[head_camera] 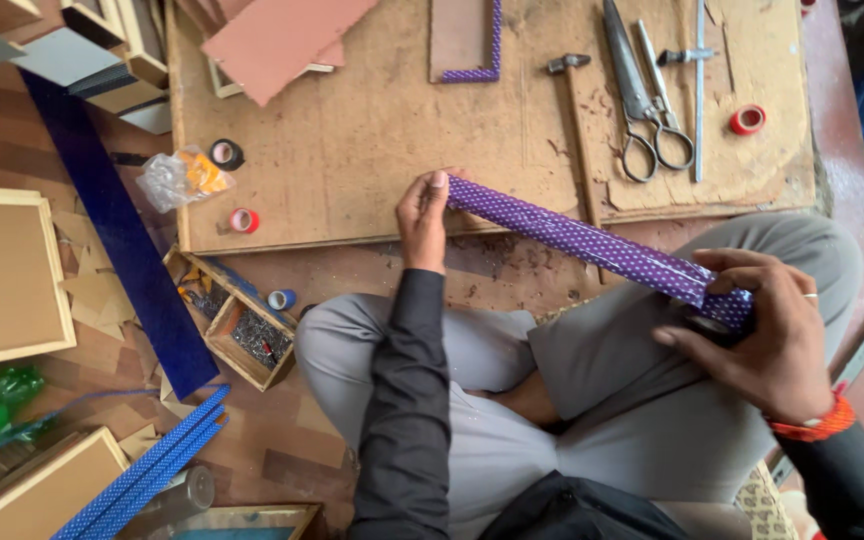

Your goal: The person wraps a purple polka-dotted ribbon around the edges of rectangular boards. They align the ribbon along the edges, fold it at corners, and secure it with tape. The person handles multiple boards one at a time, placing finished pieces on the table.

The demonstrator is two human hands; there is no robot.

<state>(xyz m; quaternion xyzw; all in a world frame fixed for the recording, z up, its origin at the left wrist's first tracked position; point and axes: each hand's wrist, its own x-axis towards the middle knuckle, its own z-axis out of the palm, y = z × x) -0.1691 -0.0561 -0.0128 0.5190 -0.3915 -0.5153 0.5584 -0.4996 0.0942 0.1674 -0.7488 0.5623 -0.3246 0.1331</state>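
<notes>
I sat cross-legged on the floor and held a long, flat strip wrapped in purple paper with small white dots (592, 245) by its two ends. My left hand (422, 215) was closed on the far end, thumb and fingers pinched around the tip, just over the near edge of the worn brown fibreboard work board (352, 140). My right hand (767, 335) was clamped around the near end, with the fingers curled over the top and the thumb under it, above my right knee (632, 370).

Gripping both ends kept the strip clear of my lap and of the board. I judged that this hold gave me control over its twist and let me check the wrapping along the full length.

The long axis of the strip ran diagonally across the view, from upper left at the left hand down to lower right at the right hand. One broad wrapped face was turned upward, toward me. The far tip pointed toward the board; the near end pointed toward my right side.

The tools lay on the board within reach: a wooden-handled hammer (577, 120), a pair of large steel scissors (637, 100) and a red tape roll (748, 120). A small wooden box of nails (247, 340) sat on the floor by my left knee.
</notes>
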